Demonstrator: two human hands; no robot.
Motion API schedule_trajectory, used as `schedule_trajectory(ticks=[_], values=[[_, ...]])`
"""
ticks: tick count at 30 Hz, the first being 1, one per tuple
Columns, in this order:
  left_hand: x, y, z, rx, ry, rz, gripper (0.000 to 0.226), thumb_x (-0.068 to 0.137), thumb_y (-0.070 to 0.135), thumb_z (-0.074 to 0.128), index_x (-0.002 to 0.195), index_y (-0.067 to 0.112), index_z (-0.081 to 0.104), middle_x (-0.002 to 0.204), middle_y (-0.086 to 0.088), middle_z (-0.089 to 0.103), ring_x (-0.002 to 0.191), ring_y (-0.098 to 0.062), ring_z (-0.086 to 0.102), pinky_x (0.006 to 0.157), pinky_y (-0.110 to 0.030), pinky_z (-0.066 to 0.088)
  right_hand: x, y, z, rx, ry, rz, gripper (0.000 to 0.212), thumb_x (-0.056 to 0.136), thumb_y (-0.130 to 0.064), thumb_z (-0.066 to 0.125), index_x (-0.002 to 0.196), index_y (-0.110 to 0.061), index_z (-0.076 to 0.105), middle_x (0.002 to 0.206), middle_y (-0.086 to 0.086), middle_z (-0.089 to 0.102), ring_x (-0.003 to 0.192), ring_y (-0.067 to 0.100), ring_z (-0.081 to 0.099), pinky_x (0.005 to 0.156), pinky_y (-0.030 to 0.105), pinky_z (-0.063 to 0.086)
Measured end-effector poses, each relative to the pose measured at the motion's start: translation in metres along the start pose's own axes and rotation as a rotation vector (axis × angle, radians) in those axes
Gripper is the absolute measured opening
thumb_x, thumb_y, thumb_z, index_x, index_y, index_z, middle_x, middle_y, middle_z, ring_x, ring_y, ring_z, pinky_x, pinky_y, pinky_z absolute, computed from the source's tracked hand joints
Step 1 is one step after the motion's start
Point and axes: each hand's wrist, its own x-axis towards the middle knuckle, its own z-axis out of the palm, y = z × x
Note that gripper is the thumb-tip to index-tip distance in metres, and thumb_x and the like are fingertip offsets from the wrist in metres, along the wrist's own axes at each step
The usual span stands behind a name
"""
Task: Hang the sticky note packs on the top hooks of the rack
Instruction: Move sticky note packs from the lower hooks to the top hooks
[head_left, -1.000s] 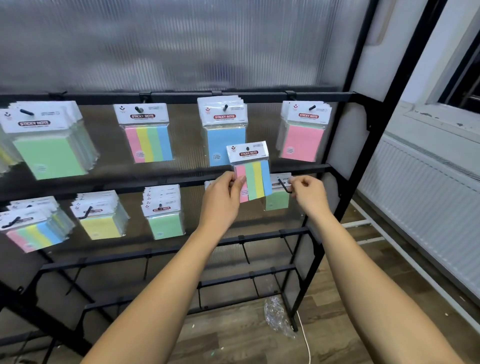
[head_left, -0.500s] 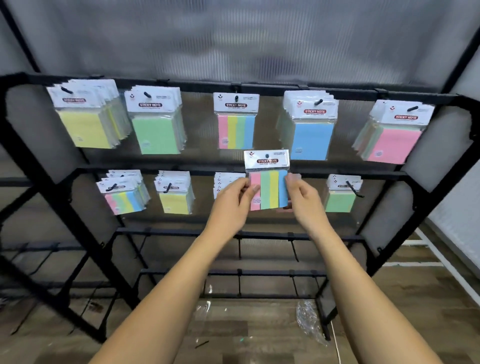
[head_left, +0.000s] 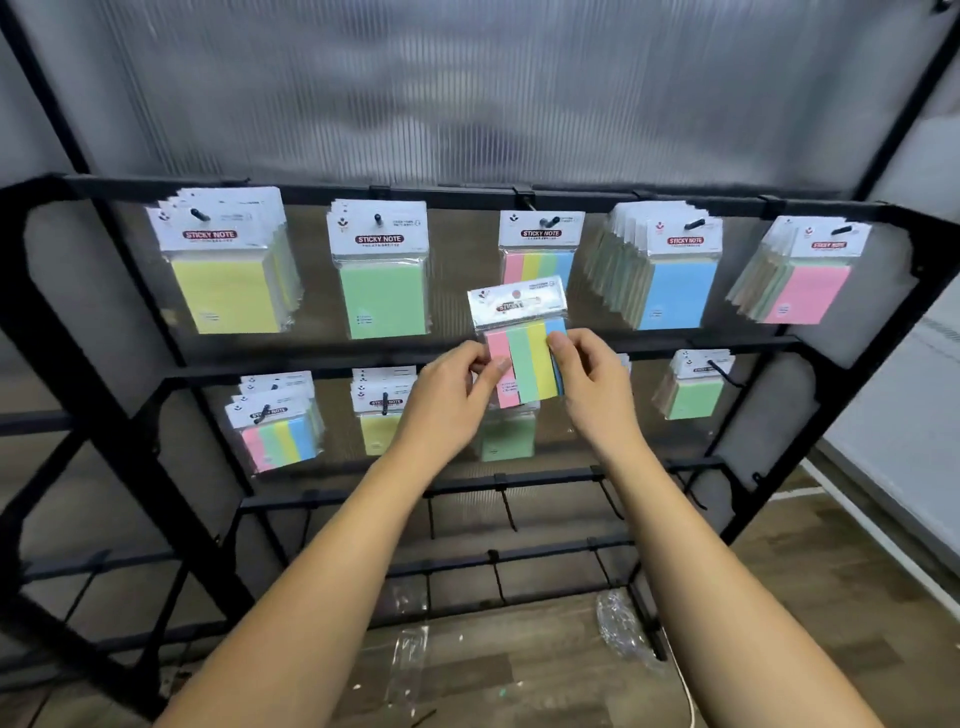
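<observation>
Both my hands hold one striped sticky note pack (head_left: 525, 348) with pink, green, yellow and blue bands and a white header card. My left hand (head_left: 451, 395) pinches its left edge; my right hand (head_left: 592, 384) grips its right edge. The pack is tilted and sits in front of the black rack (head_left: 62, 291), just below the top middle hook (head_left: 549, 222), where another striped pack (head_left: 540, 249) hangs. The other top hooks carry yellow packs (head_left: 223, 265), green packs (head_left: 382, 275), blue packs (head_left: 670, 270) and pink packs (head_left: 810, 275).
The second row holds striped packs (head_left: 278, 421), yellow packs (head_left: 382, 410), a green pack (head_left: 506, 436) behind my hands and green packs (head_left: 693, 387) at the right. Lower rails have bare hooks. Clear plastic wrappers (head_left: 621, 629) lie on the wooden floor. A ribbed translucent panel backs the rack.
The striped pack has risen from the second row toward the top middle hook. My right hand left the green pack's hook and took the pack's right edge. The view has swung left.
</observation>
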Motion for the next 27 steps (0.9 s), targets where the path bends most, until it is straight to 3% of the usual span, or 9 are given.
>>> schedule_trajectory(ticks=[4,8,13,18,24,27], values=[[0.001,-0.013,-0.013,0.011,-0.064,-0.002,0.016,0.099,0.033,0.055,0.092,0.02,0.062,0.074,0.016,0.057,0.065,0.0,0.047,0.063,-0.024,0.038,-0.002,-0.009,0.008,0.054,0.148,-0.017,0.031,0.106,-0.029,0.047,0.094,-0.003,0.06,0.081,0.012,0.06,0.072,0.008,0.05,0.064,0.024,0.038],[-0.001,-0.024,-0.025,0.056,-0.104,0.0,0.016,0.1,0.032,0.054,0.091,0.022,0.062,0.068,0.02,0.048,0.063,0.003,0.043,0.059,-0.018,0.031,0.002,-0.022,0.012,0.041,0.237,-0.038,0.03,0.106,-0.029,0.045,0.096,-0.008,0.062,0.081,-0.002,0.06,0.072,0.004,0.05,0.066,0.02,0.04],[0.004,-0.026,-0.03,0.04,-0.121,0.018,0.016,0.099,0.032,0.054,0.089,0.021,0.062,0.065,0.018,0.047,0.061,0.001,0.043,0.059,-0.021,0.032,0.01,-0.037,0.012,0.034,0.31,-0.048,0.025,0.107,-0.028,0.043,0.093,-0.015,0.06,0.08,-0.01,0.057,0.067,-0.008,0.05,0.063,0.009,0.038],[0.005,-0.023,-0.028,0.03,-0.133,0.02,0.017,0.099,0.032,0.055,0.091,0.019,0.064,0.065,0.018,0.048,0.06,0.0,0.044,0.058,-0.019,0.033,0.023,-0.042,0.009,0.043,0.319,-0.002,0.029,0.107,-0.031,0.043,0.081,-0.021,0.054,0.073,-0.012,0.049,0.061,-0.005,0.042,0.06,0.011,0.035],[0.008,-0.023,-0.024,0.01,-0.126,-0.022,0.018,0.099,0.032,0.054,0.092,0.019,0.065,0.067,0.016,0.051,0.061,0.0,0.045,0.06,-0.021,0.035,0.038,-0.032,0.004,0.03,0.249,0.028,0.042,0.107,-0.034,0.042,0.1,0.004,0.058,0.086,0.007,0.054,0.073,0.007,0.046,0.06,0.015,0.037],[0.01,-0.024,-0.019,0.006,-0.106,-0.037,0.018,0.099,0.032,0.055,0.091,0.02,0.065,0.066,0.016,0.051,0.06,0.0,0.045,0.059,-0.021,0.035,0.041,-0.031,0.003,0.045,0.225,0.048,0.037,0.107,-0.032,0.042,0.088,-0.005,0.059,0.077,-0.004,0.054,0.063,0.001,0.042,0.056,0.013,0.034]])
